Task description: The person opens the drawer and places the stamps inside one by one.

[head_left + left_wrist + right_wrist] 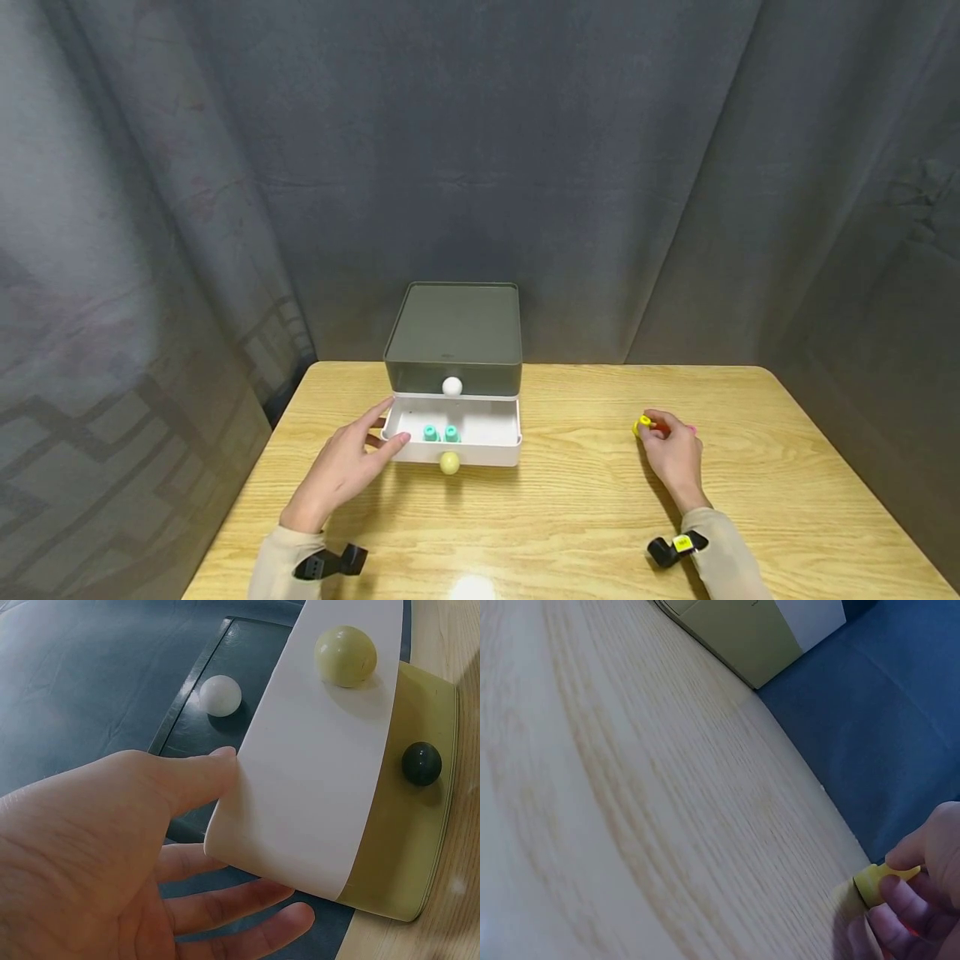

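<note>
My left hand is at the left front corner of the pulled-out white drawer, thumb touching its front rim and fingers extended along its side. In the left wrist view the thumb lies at the drawer's edge. Two small teal cylinders stand inside the drawer near the front. Far to the right, my right hand pinches a small yellow cylinder between thumb and fingers, close over the table. Red and pink bits show around that hand, mostly hidden by it.
The grey-topped drawer cabinet stands at the back of the wooden table. A white knob marks its upper drawer and a yellow knob the pulled-out one. Below, a yellow-green drawer has a dark knob. Grey curtains surround the table.
</note>
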Available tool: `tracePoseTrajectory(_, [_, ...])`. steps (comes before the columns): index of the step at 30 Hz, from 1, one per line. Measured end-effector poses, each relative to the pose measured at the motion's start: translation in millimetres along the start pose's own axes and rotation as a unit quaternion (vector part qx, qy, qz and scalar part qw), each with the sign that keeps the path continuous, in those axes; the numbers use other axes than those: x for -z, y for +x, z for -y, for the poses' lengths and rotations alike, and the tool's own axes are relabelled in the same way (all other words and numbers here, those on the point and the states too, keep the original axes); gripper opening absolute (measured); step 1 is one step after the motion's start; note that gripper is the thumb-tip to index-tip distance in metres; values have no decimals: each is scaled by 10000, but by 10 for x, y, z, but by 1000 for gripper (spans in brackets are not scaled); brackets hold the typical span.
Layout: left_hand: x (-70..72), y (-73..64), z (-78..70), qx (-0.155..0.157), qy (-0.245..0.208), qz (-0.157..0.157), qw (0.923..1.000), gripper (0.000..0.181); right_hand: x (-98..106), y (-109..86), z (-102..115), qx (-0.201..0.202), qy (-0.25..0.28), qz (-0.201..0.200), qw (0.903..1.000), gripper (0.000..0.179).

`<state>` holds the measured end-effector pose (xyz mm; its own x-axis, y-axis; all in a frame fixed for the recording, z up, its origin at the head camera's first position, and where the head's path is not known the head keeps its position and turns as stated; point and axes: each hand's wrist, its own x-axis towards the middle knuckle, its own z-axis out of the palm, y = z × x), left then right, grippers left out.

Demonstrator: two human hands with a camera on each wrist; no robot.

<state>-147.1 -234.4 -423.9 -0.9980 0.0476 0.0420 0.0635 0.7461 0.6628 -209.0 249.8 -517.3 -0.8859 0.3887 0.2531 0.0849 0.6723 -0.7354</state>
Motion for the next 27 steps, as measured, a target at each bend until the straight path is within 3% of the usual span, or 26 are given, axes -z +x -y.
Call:
tracePoseTrajectory(13, [10, 4, 9, 7, 17, 57, 10000, 76, 49, -47, 131, -27, 98, 22, 9999, 29])
tracePoseTrajectory(21, [13, -3, 9, 5, 18, 33, 10000, 75, 87, -120, 352, -159, 819, 375, 9958, 31])
tracePoseTrajectory(27, [9, 0, 7, -11, 37, 29, 10000, 75, 110, -197, 533, -39, 892, 639, 9940, 33])
